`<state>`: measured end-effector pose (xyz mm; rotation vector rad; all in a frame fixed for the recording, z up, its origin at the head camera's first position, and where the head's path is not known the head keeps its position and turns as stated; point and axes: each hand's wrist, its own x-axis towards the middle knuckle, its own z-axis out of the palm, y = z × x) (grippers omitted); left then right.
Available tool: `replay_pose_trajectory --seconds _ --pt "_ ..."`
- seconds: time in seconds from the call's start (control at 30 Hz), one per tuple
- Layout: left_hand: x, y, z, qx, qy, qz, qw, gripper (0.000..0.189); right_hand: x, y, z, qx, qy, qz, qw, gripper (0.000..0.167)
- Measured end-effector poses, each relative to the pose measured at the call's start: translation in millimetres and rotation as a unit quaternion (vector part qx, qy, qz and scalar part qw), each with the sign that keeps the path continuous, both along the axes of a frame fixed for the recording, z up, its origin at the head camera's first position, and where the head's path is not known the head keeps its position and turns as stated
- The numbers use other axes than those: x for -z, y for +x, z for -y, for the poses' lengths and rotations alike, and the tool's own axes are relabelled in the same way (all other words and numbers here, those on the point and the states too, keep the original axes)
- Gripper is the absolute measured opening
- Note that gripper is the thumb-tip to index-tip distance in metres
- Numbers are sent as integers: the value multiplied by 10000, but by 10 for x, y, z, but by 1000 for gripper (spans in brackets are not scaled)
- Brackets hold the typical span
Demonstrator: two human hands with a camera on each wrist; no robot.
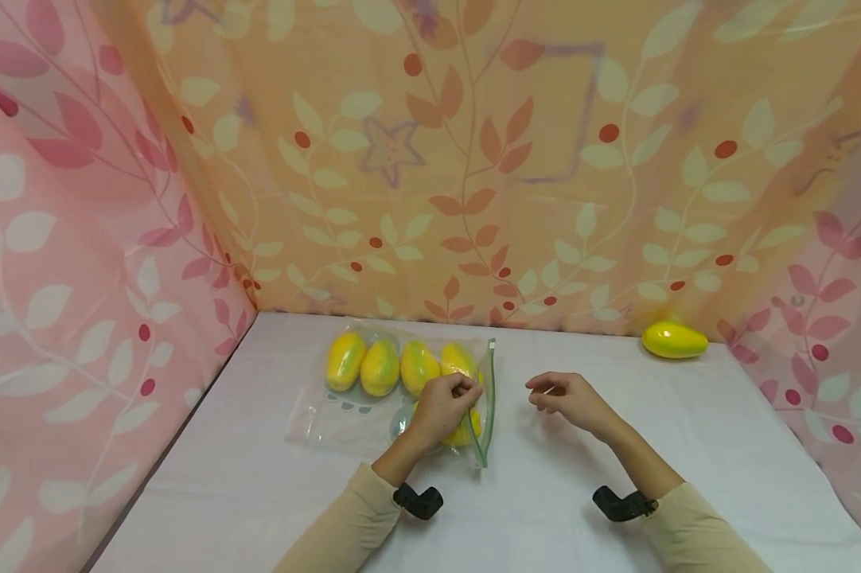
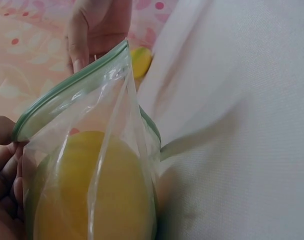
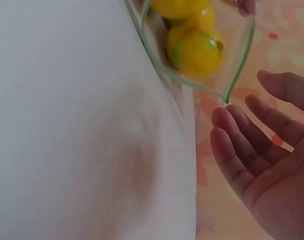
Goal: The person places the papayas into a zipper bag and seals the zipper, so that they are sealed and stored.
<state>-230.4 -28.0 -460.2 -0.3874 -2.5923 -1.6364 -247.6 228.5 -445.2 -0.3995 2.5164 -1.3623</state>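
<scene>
A clear zip bag (image 1: 309,422) with a green-edged mouth lies on the table, holding several yellow-green mangoes (image 1: 345,360) with a glossy look. My left hand (image 1: 438,410) pinches one lip of the bag's mouth between thumb and fingers. In the right wrist view the green rim (image 3: 151,59) gapes apart, and mangoes (image 3: 197,52) show inside. To the right of the mouth, my right hand (image 1: 574,402) hovers with loosely bent fingers and holds nothing. One more mango (image 1: 674,341) lies outside the bag, at the table's far right corner.
The white-covered table (image 1: 273,509) meets a floral curtain (image 1: 430,239) along its back edge. Pink floral curtains (image 1: 79,263) hang at the left and right sides. A black wrist mount (image 1: 418,501) sits on each forearm.
</scene>
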Motion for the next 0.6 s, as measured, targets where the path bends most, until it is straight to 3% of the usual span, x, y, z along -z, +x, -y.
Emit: replay_pose_trajectory --seconds 0.23,0.33,0.4,0.5,0.6 --pt "4 3 -3 -6 -19 -92 10000 18 -161 -65 -270 200 364 -163 9990 39" --pt "3 8 -7 -26 8 -65 10000 17 -229 -87 -372 410 709 -503 9954 36" --pt "12 6 -11 -34 18 -70 10000 16 -263 -105 -434 600 1089 -932 9878 33" --pt "31 1 -13 -35 -4 -160 9999 14 -315 -127 -512 862 1720 -1634 9676 29" --pt "41 -2 -15 -55 -8 -192 9998 14 -375 -150 -588 924 2035 -2015 9536 28"
